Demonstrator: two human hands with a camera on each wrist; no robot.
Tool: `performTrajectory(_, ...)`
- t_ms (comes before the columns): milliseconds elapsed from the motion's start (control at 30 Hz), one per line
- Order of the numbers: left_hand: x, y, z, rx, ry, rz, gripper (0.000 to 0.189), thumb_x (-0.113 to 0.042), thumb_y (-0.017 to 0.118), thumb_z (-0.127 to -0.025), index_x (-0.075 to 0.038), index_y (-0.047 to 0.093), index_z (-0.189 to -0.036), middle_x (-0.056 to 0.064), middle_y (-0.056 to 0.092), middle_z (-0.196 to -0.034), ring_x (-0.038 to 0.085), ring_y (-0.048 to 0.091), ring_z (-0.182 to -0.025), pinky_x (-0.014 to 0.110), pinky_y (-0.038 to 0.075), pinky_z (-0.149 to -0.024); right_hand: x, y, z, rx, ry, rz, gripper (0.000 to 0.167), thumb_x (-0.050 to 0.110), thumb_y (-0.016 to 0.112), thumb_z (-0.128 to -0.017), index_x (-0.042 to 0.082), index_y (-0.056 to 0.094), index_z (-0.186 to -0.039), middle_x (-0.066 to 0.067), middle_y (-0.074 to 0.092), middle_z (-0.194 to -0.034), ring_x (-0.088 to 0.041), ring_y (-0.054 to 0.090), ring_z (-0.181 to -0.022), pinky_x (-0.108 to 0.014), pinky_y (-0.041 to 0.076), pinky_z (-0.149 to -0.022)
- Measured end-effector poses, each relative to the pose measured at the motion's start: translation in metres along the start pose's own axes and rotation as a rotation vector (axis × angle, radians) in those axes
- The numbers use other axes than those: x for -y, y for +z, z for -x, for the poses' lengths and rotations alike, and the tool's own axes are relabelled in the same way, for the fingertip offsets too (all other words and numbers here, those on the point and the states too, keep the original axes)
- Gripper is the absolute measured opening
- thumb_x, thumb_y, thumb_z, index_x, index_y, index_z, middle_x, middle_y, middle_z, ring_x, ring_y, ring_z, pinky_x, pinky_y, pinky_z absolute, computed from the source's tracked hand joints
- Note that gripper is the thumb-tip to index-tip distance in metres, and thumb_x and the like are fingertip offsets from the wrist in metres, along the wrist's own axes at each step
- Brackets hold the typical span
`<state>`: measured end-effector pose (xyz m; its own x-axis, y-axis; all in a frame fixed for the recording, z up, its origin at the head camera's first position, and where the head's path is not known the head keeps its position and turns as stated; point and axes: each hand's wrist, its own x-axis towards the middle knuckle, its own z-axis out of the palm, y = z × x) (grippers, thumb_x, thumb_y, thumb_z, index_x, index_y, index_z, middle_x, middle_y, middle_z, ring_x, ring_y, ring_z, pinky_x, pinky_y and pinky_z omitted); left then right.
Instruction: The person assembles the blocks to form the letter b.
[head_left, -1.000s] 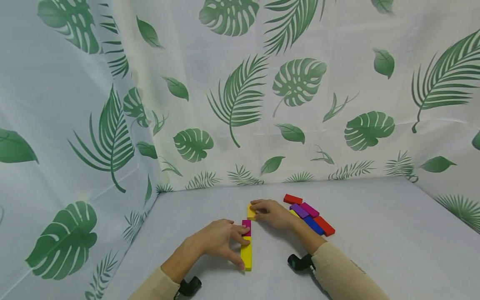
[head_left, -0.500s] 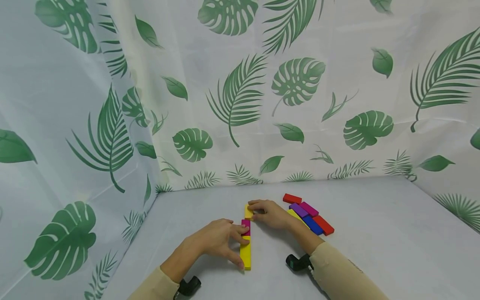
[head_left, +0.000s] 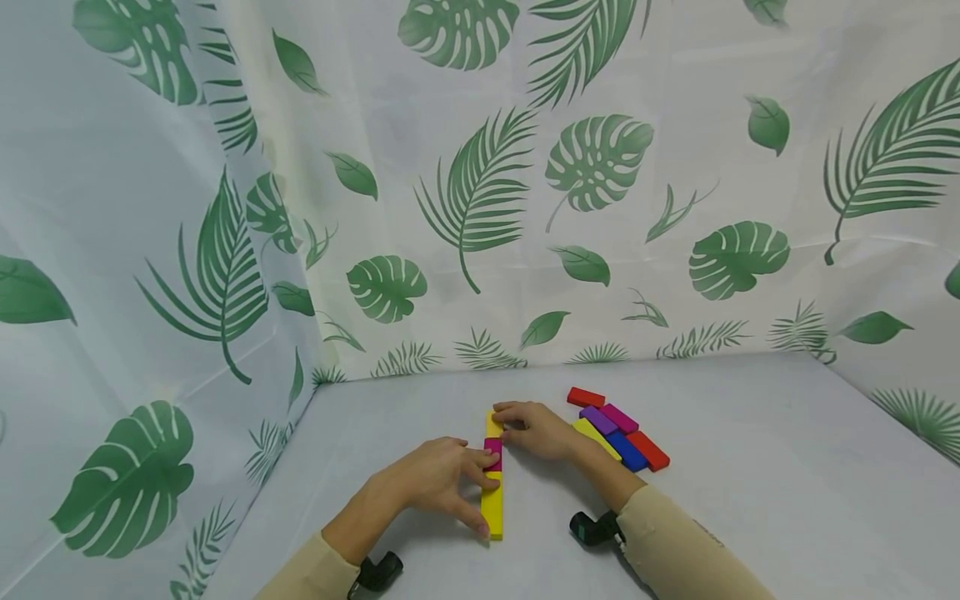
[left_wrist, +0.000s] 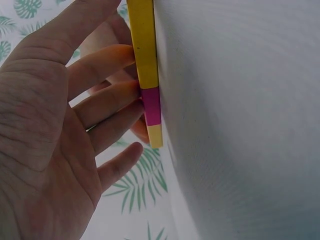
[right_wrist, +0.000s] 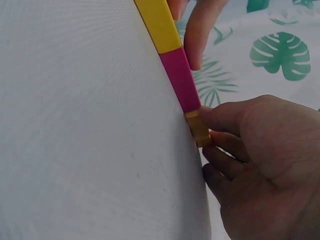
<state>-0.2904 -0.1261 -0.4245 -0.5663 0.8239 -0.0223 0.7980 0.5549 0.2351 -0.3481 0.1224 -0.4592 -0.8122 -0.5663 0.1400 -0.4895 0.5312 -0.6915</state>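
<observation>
Three flat blocks form a straight row on the table: a long yellow block (head_left: 492, 510) nearest, a magenta block (right_wrist: 180, 79) in the middle, and a short yellow block (head_left: 492, 423) at the far end. My right hand (head_left: 543, 431) pinches the short yellow block between thumb and fingers, its near end against the magenta one. From the left, my left hand (head_left: 435, 477) reaches over the row with extended fingers. Its fingertips touch the magenta and long yellow blocks, and the thumb rests at the near end of the long yellow block.
Right of the row lies a cluster of loose blocks: a yellow block (head_left: 597, 439), a purple block (head_left: 597, 419), a blue block (head_left: 626, 451) and several others. A red block (head_left: 586, 397) lies behind them. Leaf-print curtains (head_left: 480, 333) stand behind and left of the table (head_left: 750, 500).
My right hand has slid the short yellow block slightly left and nearer, so it now lines up with the magenta block. The left hand has stayed in place.
</observation>
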Motion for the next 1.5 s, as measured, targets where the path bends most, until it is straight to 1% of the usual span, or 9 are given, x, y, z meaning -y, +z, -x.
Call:
performTrajectory(200, -0.0015, -0.0008, -0.0005, 0.009, -0.008, 0.003, 0.073, -0.077, 0.076, -0.074, -0.032, 0.073, -0.13, -0.011, 0.061, -0.147, 0.001, 0.051, -0.142, 0.044, 0.04, -0.121, 0.0011, 0.0003, 0.0006, -0.004, 0.024, -0.004, 0.039, 0.016, 0.066, -0.102, 0.007, 0.066, -0.14, -0.009, 0.056, -0.154, -0.035, 0.046, -0.148, -0.056, 0.04, -0.12)
performTrajectory(400, -0.0013, 0.0001, -0.0007, 0.006, -0.003, -0.008, 0.073, -0.078, 0.076, -0.074, -0.032, 0.073, -0.13, -0.011, 0.062, -0.146, 0.001, 0.052, -0.141, 0.043, 0.041, -0.121, 0.001, 0.0011, 0.001, -0.008, 0.014, -0.015, 0.038, 0.016, 0.066, -0.102, 0.006, 0.066, -0.139, -0.01, 0.057, -0.154, -0.037, 0.046, -0.147, -0.058, 0.039, -0.12)
performTrajectory(533, -0.0006, 0.0005, -0.0005, -0.002, 0.007, -0.021, 0.073, -0.078, 0.076, -0.074, -0.031, 0.074, -0.13, -0.01, 0.062, -0.146, 0.002, 0.052, -0.141, 0.042, 0.041, -0.121, 0.0006, 0.0018, 0.0009, -0.013, 0.013, -0.014, 0.038, 0.017, 0.066, -0.102, 0.006, 0.067, -0.139, -0.01, 0.057, -0.153, -0.037, 0.048, -0.146, -0.058, 0.04, -0.119)
performTrajectory(900, -0.0029, -0.0001, 0.0006, -0.009, 0.005, -0.014, 0.071, -0.076, 0.078, -0.074, -0.031, 0.075, -0.129, -0.009, 0.063, -0.146, 0.002, 0.052, -0.141, 0.043, 0.04, -0.121, 0.0029, 0.0034, 0.0013, -0.028, 0.031, -0.008, 0.037, 0.017, 0.066, -0.102, 0.007, 0.067, -0.138, -0.009, 0.059, -0.152, -0.036, 0.048, -0.146, -0.057, 0.041, -0.118)
performTrajectory(1033, -0.0023, -0.0002, 0.0007, -0.018, 0.016, -0.01, 0.071, -0.075, 0.079, -0.073, -0.03, 0.075, -0.128, -0.008, 0.063, -0.145, 0.001, 0.053, -0.14, 0.044, 0.042, -0.12, 0.0033, 0.003, 0.0008, -0.03, 0.008, -0.001, 0.037, 0.016, 0.065, -0.103, 0.005, 0.067, -0.138, -0.013, 0.058, -0.152, -0.037, 0.049, -0.146, -0.057, 0.041, -0.118)
performTrajectory(1167, -0.0012, 0.0, 0.0006, -0.024, 0.029, -0.004, 0.072, -0.075, 0.079, -0.074, -0.029, 0.075, -0.129, -0.007, 0.063, -0.145, 0.001, 0.054, -0.139, 0.044, 0.043, -0.119, 0.0042, 0.0027, 0.0001, -0.028, 0.004, -0.008, 0.036, 0.017, 0.065, -0.103, 0.005, 0.067, -0.137, -0.014, 0.057, -0.153, -0.037, 0.049, -0.146, -0.057, 0.04, -0.119)
performTrajectory(1267, -0.0004, 0.0001, 0.0002, -0.021, 0.027, -0.002, 0.072, -0.076, 0.078, -0.074, -0.029, 0.074, -0.129, -0.008, 0.063, -0.145, 0.001, 0.054, -0.139, 0.044, 0.043, -0.119, 0.0048, 0.0029, -0.0002, -0.025, 0.018, -0.012, 0.036, 0.017, 0.065, -0.103, 0.007, 0.068, -0.138, -0.012, 0.057, -0.153, -0.035, 0.048, -0.147, -0.056, 0.04, -0.12)
performTrajectory(1500, 0.0003, 0.0002, 0.0, -0.016, 0.014, -0.005, 0.073, -0.077, 0.077, -0.074, -0.03, 0.074, -0.13, -0.009, 0.062, -0.146, 0.001, 0.053, -0.139, 0.044, 0.042, -0.12, 0.0057, 0.0028, 0.0002, -0.029, 0.02, -0.019, 0.036, 0.018, 0.066, -0.103, 0.007, 0.068, -0.137, -0.011, 0.058, -0.152, -0.036, 0.048, -0.146, -0.057, 0.04, -0.119)
